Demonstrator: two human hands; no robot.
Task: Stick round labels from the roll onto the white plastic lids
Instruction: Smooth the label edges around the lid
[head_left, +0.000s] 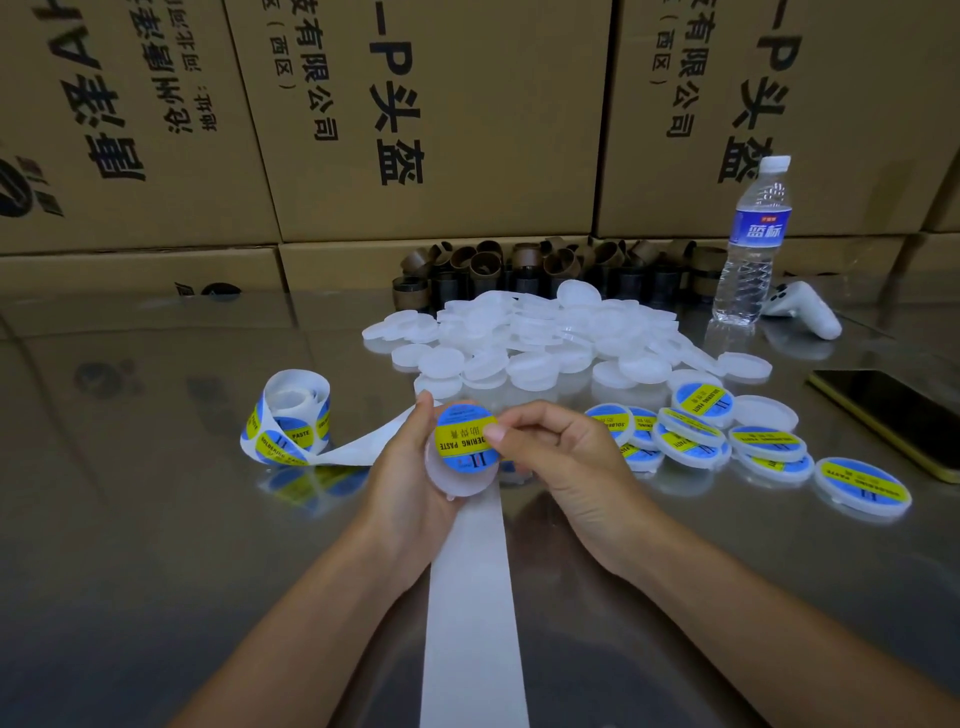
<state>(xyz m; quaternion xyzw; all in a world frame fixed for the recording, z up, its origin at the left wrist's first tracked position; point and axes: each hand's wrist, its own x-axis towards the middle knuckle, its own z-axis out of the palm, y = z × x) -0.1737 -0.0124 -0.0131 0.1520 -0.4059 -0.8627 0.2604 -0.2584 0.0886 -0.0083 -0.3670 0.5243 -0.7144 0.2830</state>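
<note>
The lid (460, 480) is up over mid-tabletop (156, 467), left hand (410, 467) curled round its rim to steady it. The right hand (561, 457) pinches the edge of the label (464, 439), probably to smooth it down. The roll (291, 415) sits left and the finished lids (727, 441) right, both in easy reach.

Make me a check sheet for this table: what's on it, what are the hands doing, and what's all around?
Surface: shiny grey table, reflecting the boxes.
Job's things: label roll left of the hands; its bare backing strip runs toward the camera; pile of plain lids behind; labelled lids to the right.
Clutter: water bottle, phone, white controller, brown cardboard rings at the back.
Hands: left hand grips the held lid, which carries a label; right hand pinches its right edge, thumb on the label.
Cables: nothing seen.
Surroundings: stacked cardboard boxes with printed writing behind the table.
</note>
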